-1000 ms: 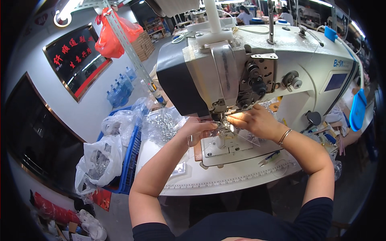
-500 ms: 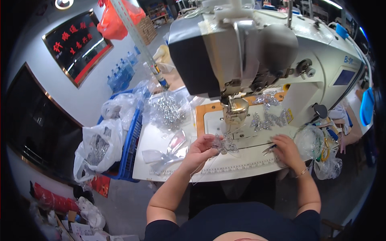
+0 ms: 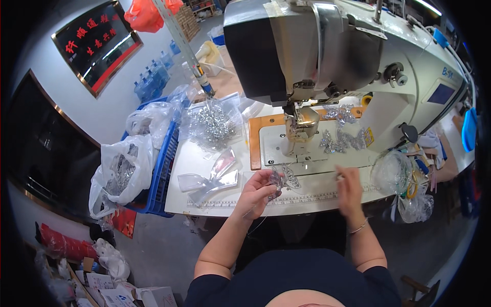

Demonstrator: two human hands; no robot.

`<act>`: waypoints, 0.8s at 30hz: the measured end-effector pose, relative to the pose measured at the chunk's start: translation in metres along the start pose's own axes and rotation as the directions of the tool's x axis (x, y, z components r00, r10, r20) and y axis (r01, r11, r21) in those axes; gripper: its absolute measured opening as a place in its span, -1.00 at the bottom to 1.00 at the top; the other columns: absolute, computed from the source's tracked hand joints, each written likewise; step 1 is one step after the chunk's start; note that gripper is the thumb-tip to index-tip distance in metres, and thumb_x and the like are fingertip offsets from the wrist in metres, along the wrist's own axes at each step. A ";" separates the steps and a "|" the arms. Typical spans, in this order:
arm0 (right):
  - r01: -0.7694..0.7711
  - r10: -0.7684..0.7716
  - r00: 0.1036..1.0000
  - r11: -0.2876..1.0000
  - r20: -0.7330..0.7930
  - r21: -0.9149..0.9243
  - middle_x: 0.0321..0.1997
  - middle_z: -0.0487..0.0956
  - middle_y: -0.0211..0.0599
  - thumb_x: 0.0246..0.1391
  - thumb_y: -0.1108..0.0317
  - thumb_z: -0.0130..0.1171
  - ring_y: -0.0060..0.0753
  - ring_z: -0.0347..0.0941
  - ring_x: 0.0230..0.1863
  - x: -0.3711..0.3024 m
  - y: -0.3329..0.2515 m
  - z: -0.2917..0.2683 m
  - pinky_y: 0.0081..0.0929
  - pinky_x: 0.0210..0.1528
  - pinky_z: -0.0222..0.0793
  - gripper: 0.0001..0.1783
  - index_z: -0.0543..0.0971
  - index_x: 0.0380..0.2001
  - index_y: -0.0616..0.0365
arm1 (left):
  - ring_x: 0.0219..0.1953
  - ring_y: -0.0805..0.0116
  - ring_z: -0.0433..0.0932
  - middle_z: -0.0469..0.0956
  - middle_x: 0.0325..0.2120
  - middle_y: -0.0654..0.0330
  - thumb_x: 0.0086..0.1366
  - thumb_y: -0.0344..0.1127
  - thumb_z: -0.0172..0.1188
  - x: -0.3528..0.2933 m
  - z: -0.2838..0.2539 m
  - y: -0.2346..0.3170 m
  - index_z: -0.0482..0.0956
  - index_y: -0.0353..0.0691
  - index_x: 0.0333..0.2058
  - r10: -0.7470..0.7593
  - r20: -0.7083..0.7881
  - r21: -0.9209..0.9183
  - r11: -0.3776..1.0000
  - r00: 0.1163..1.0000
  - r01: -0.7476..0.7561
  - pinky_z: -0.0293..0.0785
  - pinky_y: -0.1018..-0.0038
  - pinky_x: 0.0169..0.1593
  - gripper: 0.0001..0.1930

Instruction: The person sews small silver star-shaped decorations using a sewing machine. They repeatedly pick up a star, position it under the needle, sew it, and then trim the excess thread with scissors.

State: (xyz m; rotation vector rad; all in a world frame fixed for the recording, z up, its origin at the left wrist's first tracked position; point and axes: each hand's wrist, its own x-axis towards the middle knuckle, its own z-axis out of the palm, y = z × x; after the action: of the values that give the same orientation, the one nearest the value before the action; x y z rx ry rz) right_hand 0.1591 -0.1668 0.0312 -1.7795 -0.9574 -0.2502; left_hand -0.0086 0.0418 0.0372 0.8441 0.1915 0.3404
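Observation:
My left hand point(image 3: 258, 192) is closed round the edge of a silvery, sparkly wing-shaped trim piece point(image 3: 287, 177), with thin thread trailing below the hand. It holds the piece over the front of the white sewing machine table point(image 3: 317, 187). To the right, my right hand point(image 3: 350, 190) is lifted above the table edge. Motion smears its fingers, and whether anything is in them cannot be made out. Beyond both hands stands the sewing machine's needle and presser foot area point(image 3: 302, 125). Several similar silvery trim pieces point(image 3: 340, 142) lie on the machine bed, right of the needle.
Clear plastic strips point(image 3: 212, 179) lie left of my left hand, before a bag of silvery pieces point(image 3: 212, 123). A blue basket point(image 3: 162, 176) with white plastic bags point(image 3: 125, 171) stands at the left. Plastic-wrapped items and yellow-handled scissors point(image 3: 412, 187) crowd the right edge.
My right hand has moved left and up from the small dark thread snips at the table's right; the snips no longer show there. My left hand keeps the trim piece, tilted differently.

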 end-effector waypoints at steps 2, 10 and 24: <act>0.095 -0.098 0.992 0.995 0.077 0.044 -0.40 0.43 -0.24 -0.03 0.47 0.16 -0.35 0.41 -0.47 -0.003 -0.031 0.017 -0.48 -0.45 0.33 -0.76 0.55 -0.21 0.13 | -0.13 0.39 0.47 0.43 -0.06 0.05 0.13 -0.60 0.08 0.000 0.001 -0.002 0.33 -0.19 -0.06 0.007 -0.002 -0.013 1.000 1.000 -0.007 0.49 0.43 -0.10 -0.63; 0.250 -0.251 0.968 0.968 -0.022 -0.027 -0.42 0.47 -0.31 -0.20 0.37 0.35 -0.36 0.41 -0.54 0.002 -0.049 0.050 -0.51 -0.54 0.34 -0.68 0.58 -0.28 0.12 | -0.13 0.35 0.50 0.42 -0.07 0.03 0.13 -0.62 0.06 -0.008 0.010 -0.006 0.30 -0.22 -0.05 0.011 -0.010 -0.052 0.999 1.000 -0.011 0.55 0.39 -0.08 -0.61; 0.191 -0.191 0.982 0.982 0.013 -0.003 -0.44 0.46 -0.32 -0.17 0.43 0.33 -0.42 0.40 -0.57 0.003 -0.051 0.031 -0.54 -0.56 0.30 -0.74 0.58 -0.31 0.11 | -0.08 0.33 0.47 0.42 -0.08 0.07 0.13 -0.60 0.05 -0.013 0.013 -0.011 0.33 -0.25 -0.04 0.005 -0.080 -0.090 0.996 0.997 -0.012 0.53 0.37 -0.05 -0.62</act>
State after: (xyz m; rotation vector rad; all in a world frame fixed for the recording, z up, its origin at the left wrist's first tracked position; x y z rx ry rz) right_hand 0.1165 -0.1316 0.0551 -1.6962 -1.1391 -0.3625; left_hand -0.0142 0.0213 0.0379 0.7429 0.2455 0.3881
